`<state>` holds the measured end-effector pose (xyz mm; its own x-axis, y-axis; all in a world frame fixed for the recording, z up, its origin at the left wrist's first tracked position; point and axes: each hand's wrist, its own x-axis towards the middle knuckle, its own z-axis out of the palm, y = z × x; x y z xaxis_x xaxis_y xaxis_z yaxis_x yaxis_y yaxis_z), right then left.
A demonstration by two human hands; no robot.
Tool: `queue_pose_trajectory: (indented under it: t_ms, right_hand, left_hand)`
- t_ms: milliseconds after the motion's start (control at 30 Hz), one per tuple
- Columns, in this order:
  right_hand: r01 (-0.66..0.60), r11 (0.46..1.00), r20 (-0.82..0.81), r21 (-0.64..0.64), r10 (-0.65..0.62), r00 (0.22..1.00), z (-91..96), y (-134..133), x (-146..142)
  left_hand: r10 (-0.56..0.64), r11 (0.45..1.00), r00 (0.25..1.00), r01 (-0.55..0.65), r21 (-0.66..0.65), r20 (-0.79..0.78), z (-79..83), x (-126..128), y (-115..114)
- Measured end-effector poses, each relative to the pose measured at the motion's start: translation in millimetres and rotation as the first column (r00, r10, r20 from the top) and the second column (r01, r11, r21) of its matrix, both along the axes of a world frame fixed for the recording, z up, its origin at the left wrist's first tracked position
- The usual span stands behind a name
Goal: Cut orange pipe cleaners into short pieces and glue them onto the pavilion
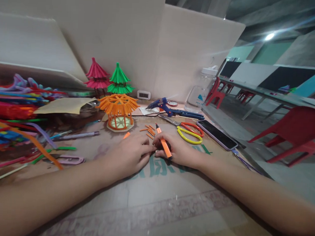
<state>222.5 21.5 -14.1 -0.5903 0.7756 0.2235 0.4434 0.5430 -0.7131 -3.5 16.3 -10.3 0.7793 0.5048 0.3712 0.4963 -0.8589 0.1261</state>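
Near the middle, left hand (132,152): fingers bent, tips meeting the right hand's; whether they pinch anything, I cannot tell.
Right hand (177,151): just to the right, fingers wrapped around the orange marker.
Orange marker (165,145): slants across those fingers, tip far, apparently bare; keeping it off the left fingers should avoid smears.
Forearms: low over the table (153,208); resting both would likely steady such close fingertip work.
Orange sticks (143,130): scattered just beyond the hands; short pieces, probably best moved singly.
Orange pavilion model (118,109): upright, farther left; knuckles should stay clear of its roof.
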Motion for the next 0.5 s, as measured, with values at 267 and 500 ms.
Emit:
queue_pose_trajectory:
  t_ms: [267,500]
  right_hand:
    - [-0.003,1.0,-0.056,-0.017,0.002,0.998,0.3,-1.4,0.6]
    - [0.143,0.972,-0.323,-0.186,-0.198,0.926,6.1,-2.5,3.1]
  left_hand:
    - [-0.006,1.0,1.0,0.006,0.006,-0.013,-0.6,-1.1,-2.5]
    - [-0.002,0.999,1.0,0.003,0.036,-0.031,3.6,1.2,-4.5]
